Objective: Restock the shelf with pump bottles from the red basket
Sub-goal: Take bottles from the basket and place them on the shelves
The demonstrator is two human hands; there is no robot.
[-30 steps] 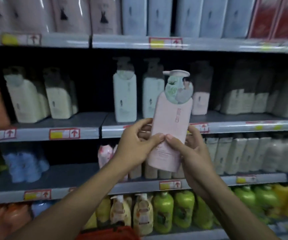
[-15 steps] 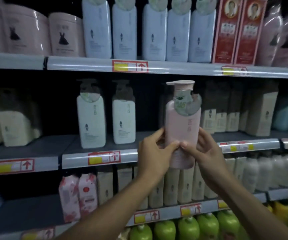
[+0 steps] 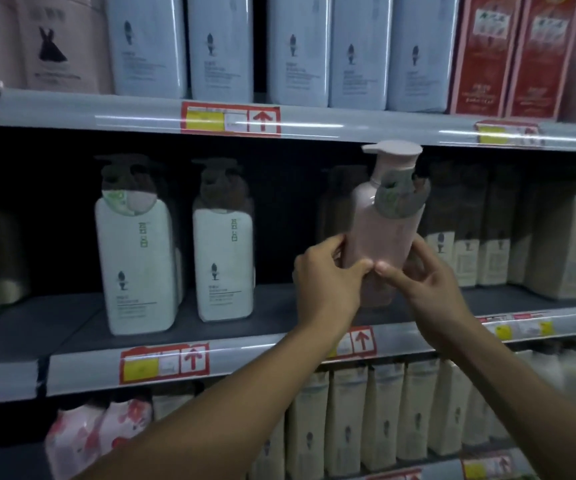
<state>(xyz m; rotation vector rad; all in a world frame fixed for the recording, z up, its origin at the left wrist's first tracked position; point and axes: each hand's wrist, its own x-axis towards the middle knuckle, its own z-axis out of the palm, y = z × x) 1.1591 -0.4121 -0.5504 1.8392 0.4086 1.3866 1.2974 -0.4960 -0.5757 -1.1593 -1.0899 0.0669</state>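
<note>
The middle shelf in front of you carries two white pump bottles standing upright at its left and a row of cream cartons at its right, with a gap between them. You hold the pink pump bottle in that gap, tilted slightly, its base low over the shelf deck; contact with the deck cannot be determined. Your left hand and right hand both grip its lower body, fingers curled round the sides and thumbs meeting across the front.
</note>
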